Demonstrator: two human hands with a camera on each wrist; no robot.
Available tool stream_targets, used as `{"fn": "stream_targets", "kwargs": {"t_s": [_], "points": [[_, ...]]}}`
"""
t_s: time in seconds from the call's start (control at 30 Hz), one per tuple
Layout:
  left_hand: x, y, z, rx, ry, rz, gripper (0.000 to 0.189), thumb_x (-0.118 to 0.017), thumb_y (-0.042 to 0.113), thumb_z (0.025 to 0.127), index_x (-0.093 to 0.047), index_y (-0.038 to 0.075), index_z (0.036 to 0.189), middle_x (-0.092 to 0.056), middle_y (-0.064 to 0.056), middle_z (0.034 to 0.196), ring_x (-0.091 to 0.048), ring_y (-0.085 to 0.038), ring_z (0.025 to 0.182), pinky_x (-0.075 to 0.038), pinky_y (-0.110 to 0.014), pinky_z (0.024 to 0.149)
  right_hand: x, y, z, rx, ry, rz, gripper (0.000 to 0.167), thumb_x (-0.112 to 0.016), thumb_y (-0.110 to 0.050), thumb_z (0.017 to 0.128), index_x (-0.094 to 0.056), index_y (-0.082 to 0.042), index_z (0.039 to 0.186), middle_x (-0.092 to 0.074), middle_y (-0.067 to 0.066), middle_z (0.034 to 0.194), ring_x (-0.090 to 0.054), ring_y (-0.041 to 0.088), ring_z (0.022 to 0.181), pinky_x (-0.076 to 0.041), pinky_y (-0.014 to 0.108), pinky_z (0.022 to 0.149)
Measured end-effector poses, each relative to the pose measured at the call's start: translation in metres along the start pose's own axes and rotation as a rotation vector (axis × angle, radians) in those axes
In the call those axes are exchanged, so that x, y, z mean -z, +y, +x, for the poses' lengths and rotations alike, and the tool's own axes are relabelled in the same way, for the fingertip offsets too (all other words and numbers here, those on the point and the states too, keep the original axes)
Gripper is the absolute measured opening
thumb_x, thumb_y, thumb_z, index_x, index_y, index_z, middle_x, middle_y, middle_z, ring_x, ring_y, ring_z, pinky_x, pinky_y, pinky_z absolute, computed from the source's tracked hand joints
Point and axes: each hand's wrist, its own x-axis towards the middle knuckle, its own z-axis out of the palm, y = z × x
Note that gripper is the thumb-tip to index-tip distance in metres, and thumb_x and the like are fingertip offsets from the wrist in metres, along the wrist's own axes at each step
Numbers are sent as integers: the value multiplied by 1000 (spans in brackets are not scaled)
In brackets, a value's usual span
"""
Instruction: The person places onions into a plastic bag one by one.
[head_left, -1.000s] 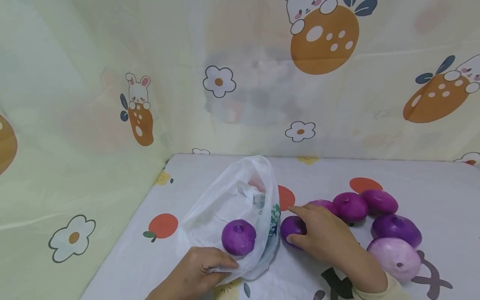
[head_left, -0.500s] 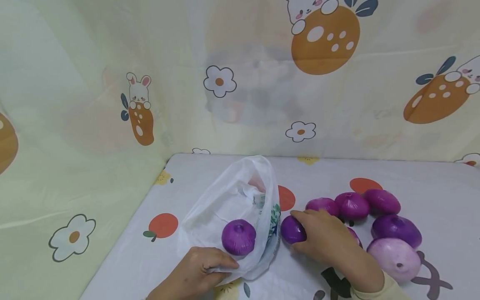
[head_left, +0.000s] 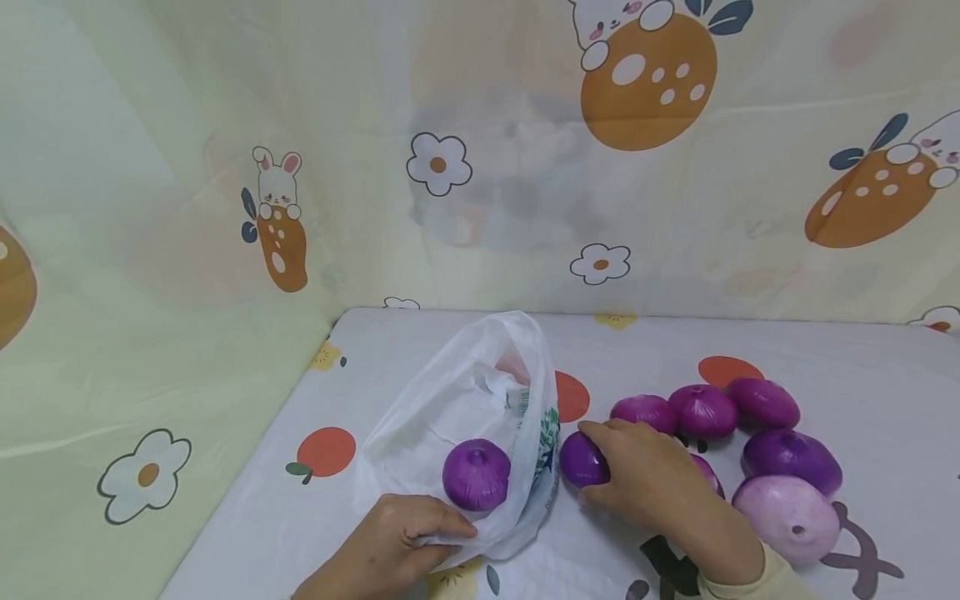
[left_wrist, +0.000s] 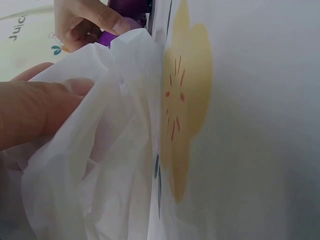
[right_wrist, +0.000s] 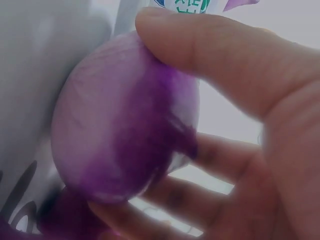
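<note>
Where the bag [head_left: 423,446] gapes, an onion [head_left: 477,477] sits inside.

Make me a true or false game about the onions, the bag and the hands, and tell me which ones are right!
1. The left hand pinches the edge of the white bag. True.
2. The right hand holds a purple onion. True.
3. The bag is tied shut. False: it is open, and another onion shows inside.
4. All the onions are in the bag. False: several lie on the table, including a pale one.
5. The pale one is right of the bag. True.
</note>
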Motion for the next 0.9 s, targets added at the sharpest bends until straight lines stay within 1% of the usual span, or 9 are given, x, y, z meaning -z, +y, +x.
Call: {"fn": "stream_targets", "kwargs": {"t_s": [0.23, 0.3, 0.4, 0.5, 0.73, 0.9], "points": [[0, 1, 0, 25, -7, -7, 31, -78, -13, 81, -81, 6, 105, -80, -3, 100, -75, -12, 95, -59, -20, 86, 1, -1, 0, 1, 7, 33, 80, -96, -37, 70, -65, -9, 138, -70, 13, 123, -67, 35, 108, -58, 62, 90], [0, 0, 0, 15, -7, -7, 31, -78, -14, 81, -80, 6, 105, -80, -3, 100, -75, -12, 95, -59, -19, 85, 2, -2, 0, 0, 10, 29, 80, -96, -37, 70, -65, -9, 139, -70, 14, 124, -67, 35, 109, -58, 62, 90], [0, -1, 0, -19, -1, 6, 33, -78, -15, 79, -80, 5, 105, -80, -4, 99, -75, -12, 94, -59, -18, 84, 5, -3, 0, -5, 11, 22, 81, -95, -38, 71, -64, -9, 140, -69, 14, 125, -66, 36, 109, -58, 63, 89], [1, -1, 0, -23, 2, 1, 34, -78, -16, 78, -80, 5, 104, -80, -4, 99, -75, -12, 94, -59, -18, 84, 6, -4, -1, -4, 20, 20, 82, -95, -39, 71, -64, -10, 141, -69, 14, 125, -66, 35, 109, -58, 63, 89], [1, 1, 0, 13, -9, -26, 33, -77, -17, 79, -80, 4, 104, -80, -5, 100, -76, -13, 95, -60, -21, 85, 9, -5, -6, 47, 103, -20, 77, -93, -40, 71, -66, -10, 137, -70, 14, 122, -67, 36, 106, -59, 62, 84], [1, 1, 1, 22, -21, -26, 32, -78, -16, 80, -80, 4, 106, -80, -5, 100, -75, -12, 96, -60, -21, 86, 13, -7, -9, 65, 160, -35, 77, -91, -41, 72, -66, -11, 138, -70, 13, 124, -68, 37, 109, -58, 63, 81]]}}
